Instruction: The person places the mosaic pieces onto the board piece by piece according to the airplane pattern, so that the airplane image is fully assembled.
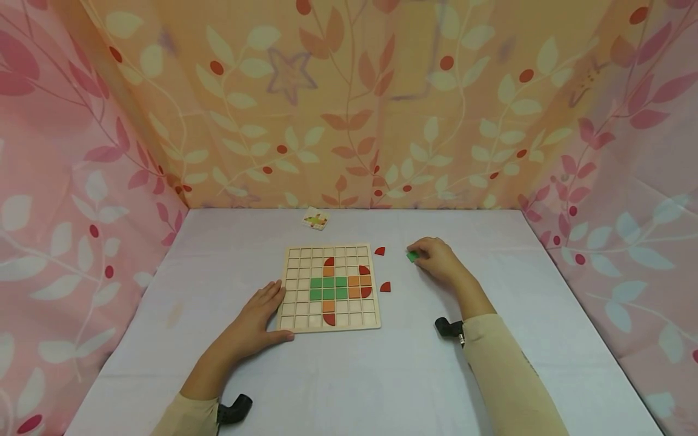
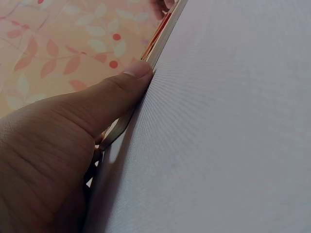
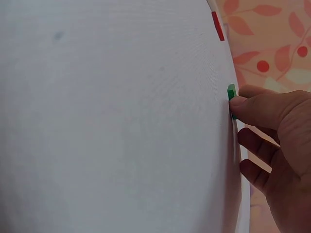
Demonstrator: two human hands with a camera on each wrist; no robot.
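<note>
A wooden grid board (image 1: 297,287) lies on the table with green, orange and red pieces in some of its cells. My left hand (image 1: 253,321) rests at its near left corner, fingers straight along the left edge. In the left wrist view, the left thumb (image 2: 114,92) presses the board's rim (image 2: 163,43). To the right of the board, my right hand (image 1: 438,260) pinches a small green tile (image 1: 412,257) between thumb and fingers. The right wrist view shows this green tile (image 3: 232,99) at the tabletop, its far part covered by the fingertips.
Two loose red quarter-round pieces, an upper one (image 1: 380,251) and a lower one (image 1: 385,287), lie just right of the board. A small patterned card (image 1: 315,218) is behind it. White cloth (image 1: 349,381) covers the table, and patterned curtains (image 1: 349,121) enclose the back and sides.
</note>
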